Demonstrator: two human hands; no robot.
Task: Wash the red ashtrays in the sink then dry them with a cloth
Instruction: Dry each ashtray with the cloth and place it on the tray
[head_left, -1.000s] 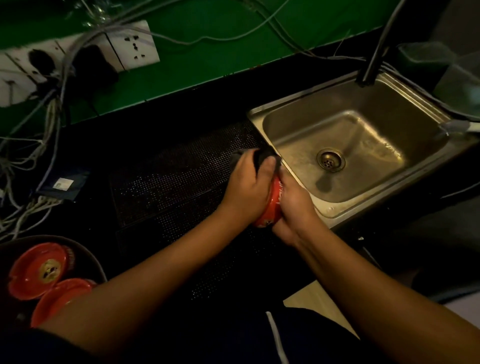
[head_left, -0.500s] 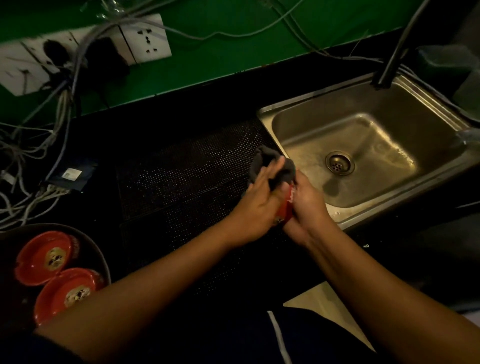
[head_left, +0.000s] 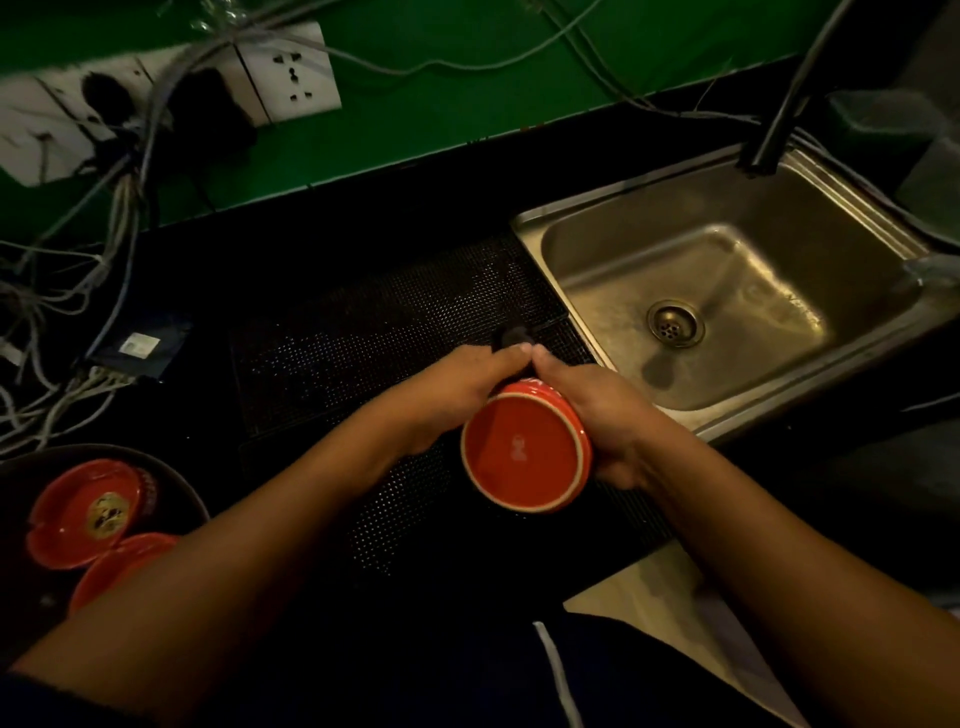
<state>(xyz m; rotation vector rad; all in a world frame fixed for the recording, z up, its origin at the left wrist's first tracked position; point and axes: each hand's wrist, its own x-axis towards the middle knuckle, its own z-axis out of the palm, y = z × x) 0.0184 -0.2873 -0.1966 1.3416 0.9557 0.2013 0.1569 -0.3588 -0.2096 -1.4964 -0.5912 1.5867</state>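
The red ashtray (head_left: 524, 452) is tipped nearly on edge, with its flat underside and pale foot ring facing up and back toward the person and its hollow turned away toward the green wall (head_left: 467, 78). It is round and has no long side. It is held above the black perforated mat (head_left: 363, 332), just beside the near left corner of the steel sink (head_left: 753, 270), and it is not in the basin. The left hand (head_left: 457, 384) curls round its left edge and the right hand (head_left: 602, 410) curls round its right edge, each with the back of the hand upward. The fingertips of both hands meet over the far rim. A bunched dark cloth (head_left: 511, 335) shows just past those fingertips. I cannot tell which hand has hold of the cloth. Both forearms reach in from the bottom corners and converge on the ashtray. At the lower left, well apart from the hands, two more red ashtrays (head_left: 85, 512) lie hollow side up in a dark round tray (head_left: 176, 473), and the left forearm partly hides the nearer one.
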